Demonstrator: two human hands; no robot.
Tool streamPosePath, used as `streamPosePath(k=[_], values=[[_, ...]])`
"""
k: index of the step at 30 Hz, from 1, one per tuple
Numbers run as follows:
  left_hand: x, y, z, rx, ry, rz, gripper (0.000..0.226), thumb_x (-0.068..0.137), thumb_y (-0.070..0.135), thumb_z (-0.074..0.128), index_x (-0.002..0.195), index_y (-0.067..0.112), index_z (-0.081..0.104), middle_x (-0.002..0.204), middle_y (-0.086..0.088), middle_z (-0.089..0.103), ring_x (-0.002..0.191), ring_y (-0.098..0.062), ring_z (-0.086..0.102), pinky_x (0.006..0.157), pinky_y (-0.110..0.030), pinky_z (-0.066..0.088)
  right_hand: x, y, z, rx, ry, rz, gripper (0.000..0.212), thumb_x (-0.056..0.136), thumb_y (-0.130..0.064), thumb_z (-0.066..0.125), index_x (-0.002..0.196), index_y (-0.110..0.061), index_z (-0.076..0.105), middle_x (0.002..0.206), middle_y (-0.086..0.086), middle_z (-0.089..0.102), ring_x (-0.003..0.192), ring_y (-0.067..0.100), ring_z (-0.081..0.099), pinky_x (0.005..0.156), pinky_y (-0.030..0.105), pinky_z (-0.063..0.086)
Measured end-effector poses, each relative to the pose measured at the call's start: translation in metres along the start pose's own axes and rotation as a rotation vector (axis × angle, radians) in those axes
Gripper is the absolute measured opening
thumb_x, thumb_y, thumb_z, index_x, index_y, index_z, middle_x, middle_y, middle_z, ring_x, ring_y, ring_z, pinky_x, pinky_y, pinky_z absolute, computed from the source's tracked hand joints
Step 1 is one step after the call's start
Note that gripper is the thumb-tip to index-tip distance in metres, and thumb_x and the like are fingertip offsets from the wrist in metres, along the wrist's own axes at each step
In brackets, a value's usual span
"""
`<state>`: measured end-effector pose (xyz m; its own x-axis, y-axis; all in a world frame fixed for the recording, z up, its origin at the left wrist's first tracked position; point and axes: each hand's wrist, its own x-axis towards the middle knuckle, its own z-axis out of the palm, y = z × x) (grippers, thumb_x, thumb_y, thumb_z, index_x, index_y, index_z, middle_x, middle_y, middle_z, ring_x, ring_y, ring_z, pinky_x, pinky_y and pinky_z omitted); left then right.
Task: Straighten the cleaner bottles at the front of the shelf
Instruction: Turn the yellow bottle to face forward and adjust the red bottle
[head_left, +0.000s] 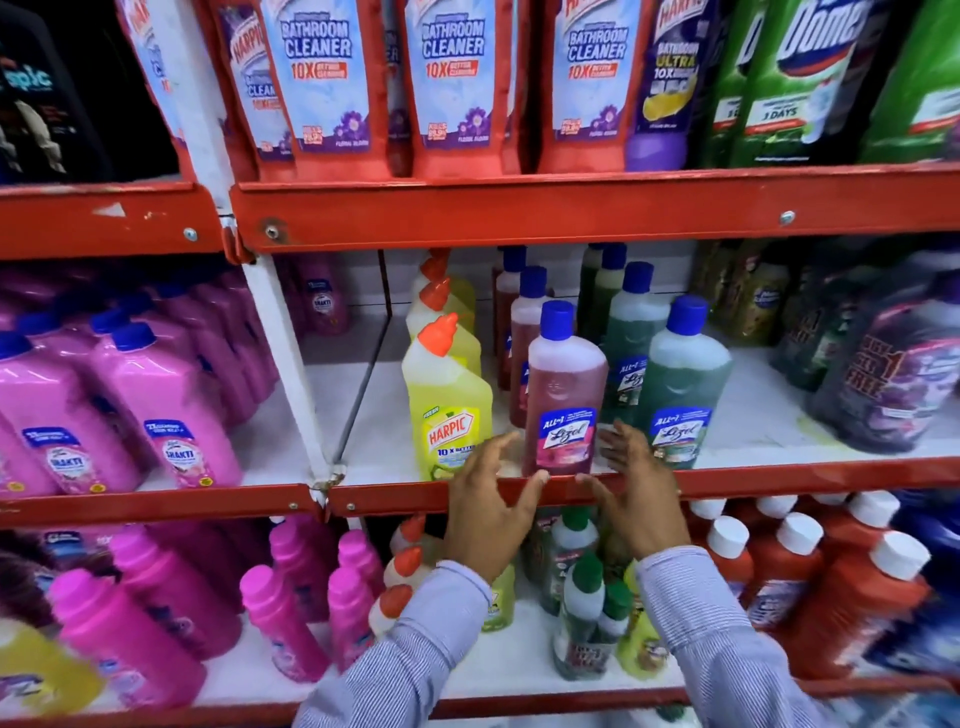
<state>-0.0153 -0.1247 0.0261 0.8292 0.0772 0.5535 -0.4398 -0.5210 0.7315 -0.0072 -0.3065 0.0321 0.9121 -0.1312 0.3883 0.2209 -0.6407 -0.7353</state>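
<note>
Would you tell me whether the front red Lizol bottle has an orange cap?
No, the red Lizol bottle between the hands wears a blue cap; the orange cap sits on the yellow Harpic bottle beside it.

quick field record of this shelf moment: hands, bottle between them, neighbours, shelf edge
left hand: open, fingers spread, thumb near the base of the red bottle
right hand: open, at the bottle's other side
red Lizol bottle: upright, blue cap, at the front edge, label facing out
yellow Harpic bottle: left of it, upright, orange cap
green Lizol bottle: right of it, upright
shelf lip: red metal
grip: cannot tell if either hand touches the bottle
</note>
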Motion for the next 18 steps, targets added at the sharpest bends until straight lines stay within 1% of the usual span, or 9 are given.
streamPosePath(k=[2,3,6,8,11,14,15,17,18], values=[[0.009,0.001,0.015,0.010,-0.076,-0.077,0.058,0.082,0.046,0.072,0.132,0.022,0.054,0.127,0.000,0.069,0.113,-0.018,0.065,0.102,-0.035,0.051,0.007,0.003,-0.002,-0.077,-0.070,-0.061,0.066,0.078,-0.010,0.076,0.137,-0.022,0.048,0.124,-0.002,0.068,0.109,0.017,0.066,0.101,0.035,0.050],[0.011,-0.002,0.021,0.029,-0.104,-0.097,0.061,0.083,0.050,0.069,0.134,0.022,0.051,0.128,-0.003,0.069,0.113,-0.023,0.066,0.101,-0.042,0.053,0.008,0.003,-0.002,-0.087,-0.078,-0.070,0.065,0.078,-0.011,0.075,0.135,-0.026,0.049,0.124,-0.001,0.069,0.110,0.018,0.067,0.101,0.038,0.051],[0.016,-0.005,0.030,0.084,-0.104,-0.115,0.053,0.083,0.049,0.068,0.125,0.019,0.058,0.110,-0.009,0.076,0.097,-0.029,0.071,0.088,-0.047,0.058,0.010,0.002,-0.005,-0.056,-0.078,-0.055,0.062,0.078,-0.011,0.076,0.134,-0.026,0.053,0.125,0.000,0.069,0.111,0.018,0.066,0.102,0.032,0.048],[0.016,-0.003,0.031,0.095,-0.056,-0.120,0.046,0.083,0.044,0.070,0.119,0.016,0.063,0.102,-0.010,0.078,0.089,-0.028,0.071,0.083,-0.045,0.059,0.009,0.001,-0.008,-0.037,-0.084,-0.057,0.060,0.079,-0.012,0.076,0.134,-0.023,0.054,0.124,0.001,0.069,0.111,0.017,0.066,0.102,0.028,0.046],[0.015,0.001,0.033,0.130,-0.039,-0.126,0.039,0.085,0.037,0.076,0.116,0.016,0.064,0.100,-0.009,0.078,0.088,-0.029,0.071,0.081,-0.038,0.057,0.009,0.000,-0.012,-0.031,-0.114,-0.063,0.059,0.081,-0.012,0.075,0.135,-0.021,0.054,0.123,0.001,0.069,0.110,0.016,0.066,0.099,0.018,0.040],[0.012,0.003,0.035,0.117,-0.014,-0.138,0.041,0.083,0.029,0.080,0.118,0.015,0.064,0.105,-0.008,0.078,0.091,-0.025,0.071,0.083,-0.034,0.055,0.010,0.005,-0.012,0.011,-0.129,-0.097,0.059,0.082,-0.013,0.074,0.136,-0.023,0.053,0.125,-0.001,0.068,0.111,0.013,0.065,0.105,0.031,0.046],[0.009,0.006,0.036,0.085,0.010,-0.150,0.045,0.082,0.028,0.081,0.121,0.016,0.062,0.110,-0.006,0.077,0.096,-0.021,0.071,0.087,-0.034,0.056,0.009,0.008,-0.012,0.010,-0.114,-0.115,0.056,0.083,-0.013,0.073,0.134,-0.022,0.055,0.125,-0.002,0.068,0.110,0.011,0.065,0.104,0.032,0.048],[0.002,0.015,0.038,0.049,0.105,-0.124,0.054,0.079,0.026,0.084,0.125,0.017,0.058,0.120,-0.004,0.069,0.108,-0.011,0.064,0.096,-0.026,0.051,0.003,0.017,-0.017,0.016,0.008,-0.155,0.039,0.083,-0.008,0.071,0.120,-0.019,0.066,0.115,-0.002,0.073,0.098,0.004,0.067,0.095,0.026,0.052],[-0.003,0.020,0.040,0.044,0.161,-0.077,0.054,0.078,0.023,0.085,0.124,0.015,0.057,0.121,-0.004,0.063,0.111,-0.003,0.058,0.097,-0.016,0.046,-0.002,0.021,-0.022,0.039,0.111,-0.160,0.029,0.081,-0.004,0.070,0.107,-0.018,0.071,0.103,-0.001,0.077,0.087,0.001,0.067,0.087,0.021,0.053]])
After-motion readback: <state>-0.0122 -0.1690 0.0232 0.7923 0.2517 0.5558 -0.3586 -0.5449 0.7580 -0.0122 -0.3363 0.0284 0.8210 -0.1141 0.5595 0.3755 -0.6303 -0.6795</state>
